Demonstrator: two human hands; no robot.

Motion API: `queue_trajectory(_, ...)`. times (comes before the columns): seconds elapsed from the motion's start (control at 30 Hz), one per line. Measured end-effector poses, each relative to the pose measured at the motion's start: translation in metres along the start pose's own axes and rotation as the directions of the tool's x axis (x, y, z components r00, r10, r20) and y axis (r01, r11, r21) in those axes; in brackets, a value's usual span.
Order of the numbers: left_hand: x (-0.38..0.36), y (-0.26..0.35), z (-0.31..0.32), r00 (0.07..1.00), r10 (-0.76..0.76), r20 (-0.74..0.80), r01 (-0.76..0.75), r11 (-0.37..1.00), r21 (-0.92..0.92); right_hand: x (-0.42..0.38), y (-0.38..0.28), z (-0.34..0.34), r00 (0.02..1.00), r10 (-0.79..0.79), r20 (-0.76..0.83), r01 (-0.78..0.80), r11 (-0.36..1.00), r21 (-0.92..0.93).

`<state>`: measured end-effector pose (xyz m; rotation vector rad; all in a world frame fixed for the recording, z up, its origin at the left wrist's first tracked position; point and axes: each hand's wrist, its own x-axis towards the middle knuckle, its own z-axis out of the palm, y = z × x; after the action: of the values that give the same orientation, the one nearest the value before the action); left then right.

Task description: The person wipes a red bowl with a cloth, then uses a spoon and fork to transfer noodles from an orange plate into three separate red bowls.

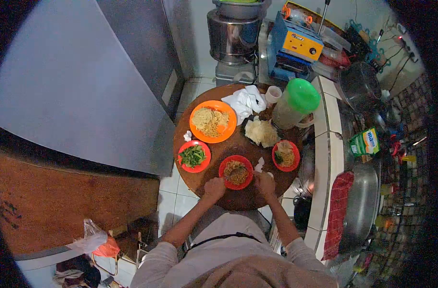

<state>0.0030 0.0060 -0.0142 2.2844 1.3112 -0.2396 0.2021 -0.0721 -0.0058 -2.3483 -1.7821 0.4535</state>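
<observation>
A red bowl of noodles (236,172) with dark topping stands near the close edge of the round wooden table (214,153). At its lower left edge is my left hand (214,188), closed, with the fingertips hidden from above. My right hand (264,184), also closed, is at the bowl's right edge, close to a crumpled white tissue (260,164). What either hand holds, if anything, I cannot make out. To the right is a smaller red bowl (287,157) with noodles and greens. A red plate of green leaves (192,156) lies to the left.
Farther back are an orange plate of noodles (199,136), white cloth (246,101), pale crackers (261,132), a cup (273,94) and a green-lidded jug (300,98). A tiled counter (326,158) runs along the right. Behind stands a blue-and-yellow cup sealer (296,45).
</observation>
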Motion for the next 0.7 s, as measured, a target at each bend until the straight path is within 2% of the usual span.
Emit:
queue_trajectory(0.07,0.0,-0.002,0.001,1.0,-0.006,0.001,0.006,1.0,-0.014,0.0,-0.003,-0.003,0.993,0.119,0.027,-0.12,0.992,0.033)
queue_trajectory(0.17,-0.003,-0.003,-0.015,0.997,0.059,0.05,-0.06,0.998,0.023,-0.009,-0.009,-0.01,0.997,0.066,-0.033,-0.066,0.998,-0.015)
queue_trajectory(0.2,0.0,-0.006,-0.012,0.997,0.073,0.013,-0.073,0.997,0.017,-0.013,-0.004,0.0,0.997,0.064,-0.031,-0.065,0.998,-0.015)
queue_trajectory(0.27,0.001,-0.008,-0.016,0.996,0.086,-0.024,-0.086,0.996,0.012,-0.019,0.012,0.029,0.985,0.008,-0.171,-0.011,1.0,-0.015)
queue_trajectory(0.33,-0.002,-0.004,-0.027,0.982,0.059,-0.177,-0.051,0.997,0.053,-0.026,0.008,0.028,0.981,0.008,-0.192,-0.004,1.0,0.021)
queue_trajectory(0.43,0.011,-0.004,-0.019,0.982,0.115,-0.15,-0.097,0.987,0.125,-0.031,0.002,0.032,0.974,0.024,-0.224,-0.005,0.996,0.086)
queue_trajectory(0.5,0.007,0.007,-0.026,0.987,0.098,-0.129,-0.081,0.988,0.134,-0.033,-0.001,0.031,0.971,0.039,-0.235,-0.012,0.993,0.115)
queue_trajectory(0.57,0.005,0.013,-0.032,0.991,0.086,-0.105,-0.071,0.987,0.143,-0.037,-0.002,0.027,0.987,0.047,-0.151,-0.037,0.997,0.063)
queue_trajectory(0.6,0.007,0.011,-0.028,0.987,0.114,-0.116,-0.097,0.984,0.147,-0.038,-0.005,0.021,0.987,0.049,-0.153,-0.04,0.997,0.063)
queue_trajectory(0.67,0.013,0.008,-0.02,0.981,0.144,-0.127,-0.124,0.98,0.153,-0.04,-0.011,0.007,0.996,0.075,-0.048,-0.071,0.995,0.068)
queue_trajectory(0.7,0.017,0.006,-0.018,0.98,0.135,-0.145,-0.11,0.979,0.172,-0.041,-0.005,0.018,0.996,0.076,-0.049,-0.072,0.995,0.068)
